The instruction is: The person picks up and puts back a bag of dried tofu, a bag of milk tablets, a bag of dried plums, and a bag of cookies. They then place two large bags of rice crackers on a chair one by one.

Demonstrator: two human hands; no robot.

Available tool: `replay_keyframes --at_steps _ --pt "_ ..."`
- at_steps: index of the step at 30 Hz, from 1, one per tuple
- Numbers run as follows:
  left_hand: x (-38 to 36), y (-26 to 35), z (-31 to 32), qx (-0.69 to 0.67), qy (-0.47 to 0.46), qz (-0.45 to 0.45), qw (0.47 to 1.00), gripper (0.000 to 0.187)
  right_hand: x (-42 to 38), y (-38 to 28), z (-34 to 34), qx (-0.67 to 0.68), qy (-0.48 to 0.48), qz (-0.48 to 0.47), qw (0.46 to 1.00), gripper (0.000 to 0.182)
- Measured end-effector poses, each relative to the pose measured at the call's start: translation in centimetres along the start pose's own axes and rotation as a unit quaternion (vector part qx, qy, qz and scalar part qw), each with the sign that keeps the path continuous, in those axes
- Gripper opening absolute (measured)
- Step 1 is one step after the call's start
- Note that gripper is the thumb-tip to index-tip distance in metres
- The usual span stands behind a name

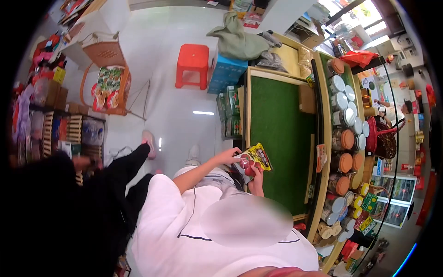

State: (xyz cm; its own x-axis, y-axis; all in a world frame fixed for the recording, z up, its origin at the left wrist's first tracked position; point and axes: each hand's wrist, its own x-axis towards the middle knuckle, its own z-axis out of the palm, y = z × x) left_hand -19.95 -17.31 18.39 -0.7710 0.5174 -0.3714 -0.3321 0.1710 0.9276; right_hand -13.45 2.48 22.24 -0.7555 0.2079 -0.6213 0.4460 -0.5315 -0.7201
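In front of the white shirt, both my hands hold a packaged food bag point(259, 156) with a yellow top and red, round shapes on its lower part. My left hand point(229, 156) grips the bag's left side, fingers bent over it. My right hand point(256, 177) is closed around its lower right part. The bag is held at the edge of a display bin point(281, 115) lined with green. The print is too small to read.
Several lidded jars point(342, 138) line the shelf at right. A red stool point(193, 64) and blue boxes point(227, 69) stand ahead. Left are a wicker basket point(121, 104) on a stand and a person in black point(92, 207), close by.
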Motion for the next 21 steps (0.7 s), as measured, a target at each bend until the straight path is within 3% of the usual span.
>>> replay_keyframes --at_steps 4,5,6,8,13,16,17,21 --pt "6.2 -0.6 -3.8 -0.031 -0.003 0.032 0.999 0.046 5.8 -0.9 3.4 0.012 0.031 -0.055 0.998 0.038" --pt "7.6 -1.4 -4.1 0.038 0.028 0.091 0.995 0.047 6.7 -1.0 3.6 0.0 0.045 -0.058 0.997 0.035" --pt "8.3 -0.6 -5.2 0.015 0.009 0.092 0.996 0.048 7.2 -1.7 5.2 -0.01 0.053 -0.062 0.997 0.032" --pt "8.8 2.6 -7.6 0.057 -0.005 0.05 0.997 0.048 8.2 -2.9 7.8 0.014 0.06 -0.053 0.997 0.033" --pt "16.0 1.9 -11.7 0.113 -0.065 0.026 0.991 0.047 13.5 -3.7 9.9 0.061 0.087 -0.036 0.994 0.034" --pt "20.0 3.0 -13.5 0.121 -0.08 -0.009 0.989 0.048 17.9 -4.2 10.3 0.079 0.1 -0.031 0.991 0.03" --pt "21.7 2.4 -13.6 0.069 -0.089 -0.02 0.993 0.045 19.0 -4.8 10.7 0.082 0.1 -0.031 0.991 0.03" --pt "24.9 6.5 -15.2 0.138 -0.06 0.012 0.989 0.047 23.8 -6.4 11.2 0.093 0.109 -0.038 0.989 0.036"
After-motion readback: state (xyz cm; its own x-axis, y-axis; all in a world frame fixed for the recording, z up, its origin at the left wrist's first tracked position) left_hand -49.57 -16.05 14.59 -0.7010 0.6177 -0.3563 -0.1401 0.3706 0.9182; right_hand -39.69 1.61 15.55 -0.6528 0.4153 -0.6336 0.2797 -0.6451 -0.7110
